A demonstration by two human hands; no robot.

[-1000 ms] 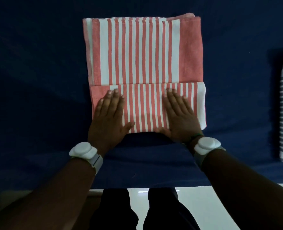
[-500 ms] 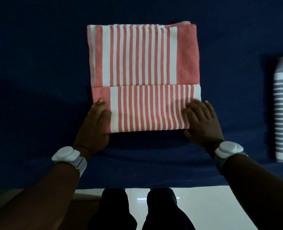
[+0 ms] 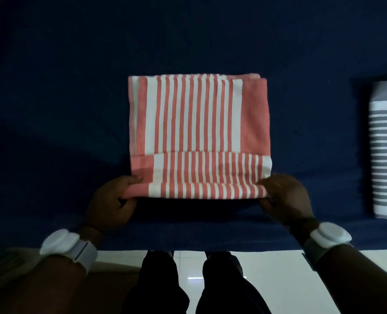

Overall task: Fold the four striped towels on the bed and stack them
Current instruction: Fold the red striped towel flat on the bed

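Observation:
A red-and-white striped towel [image 3: 197, 118] lies partly folded on the dark blue bed [image 3: 63, 109], its near third folded over toward the far side. My left hand [image 3: 114, 200] grips the near left corner of that folded edge. At the near right corner, my right hand [image 3: 285, 196] pinches the same edge. The near edge is lifted a little off the bed between the two hands. A grey-and-white striped towel [image 3: 385, 150] lies folded at the right edge of the view, apart from both hands.
The bed's near edge [image 3: 188, 243] runs across the view below my wrists, with white floor [image 3: 278, 279] beyond it. My legs in dark trousers [image 3: 188, 286] stand against the edge. White bands sit on both wrists.
My hands slid outward from the middle of the folded part to its near corners and took hold there. The near edge has risen slightly off the bed.

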